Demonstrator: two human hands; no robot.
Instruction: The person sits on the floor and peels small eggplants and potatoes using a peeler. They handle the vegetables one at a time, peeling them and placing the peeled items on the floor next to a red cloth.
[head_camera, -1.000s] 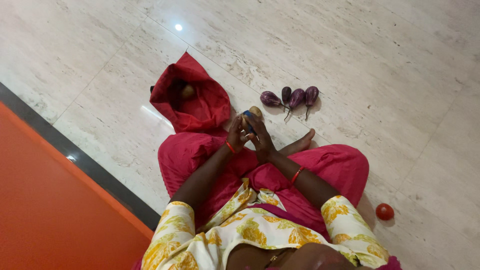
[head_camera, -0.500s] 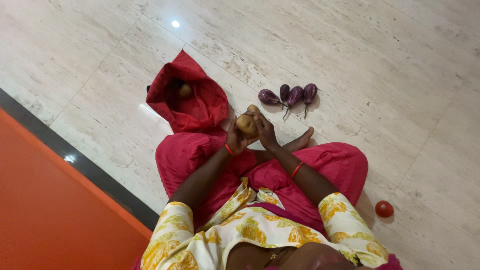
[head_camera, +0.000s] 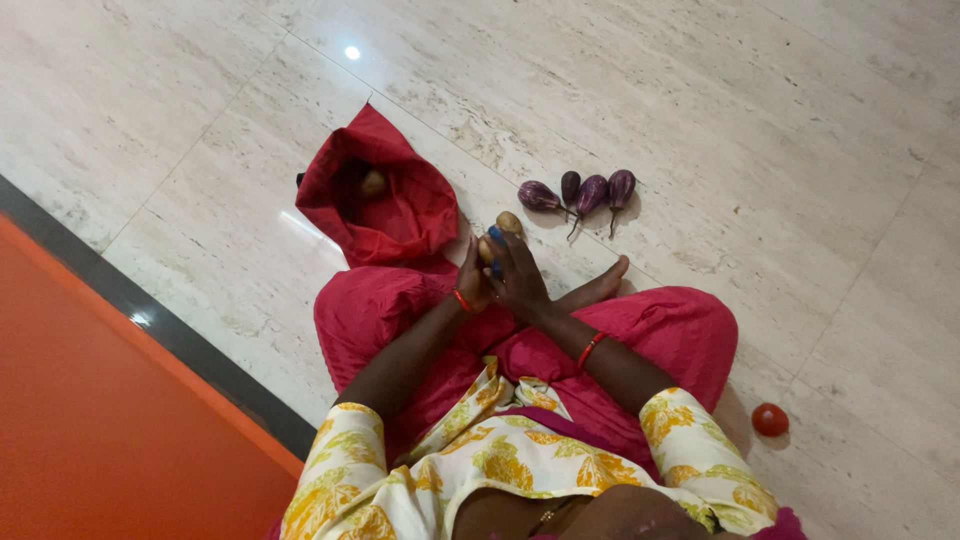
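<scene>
I sit cross-legged on a pale marble floor. Both hands meet in front of my knees around a brown potato (head_camera: 507, 223). My left hand (head_camera: 470, 275) cups it from the left side. My right hand (head_camera: 518, 280) lies over it, gripping a small blue tool (head_camera: 496, 236) whose kind I cannot make out. An open red cloth bag (head_camera: 400, 215) lies just beyond my left knee, with another potato (head_camera: 373, 182) inside it.
Several small purple eggplants (head_camera: 582, 192) lie in a row on the floor beyond my hands. A red tomato (head_camera: 769, 419) rests on the floor to my right. An orange surface (head_camera: 90, 420) with a dark border runs along the left.
My hands have stayed together on the potato, turning it slightly. The view has shifted a little.
</scene>
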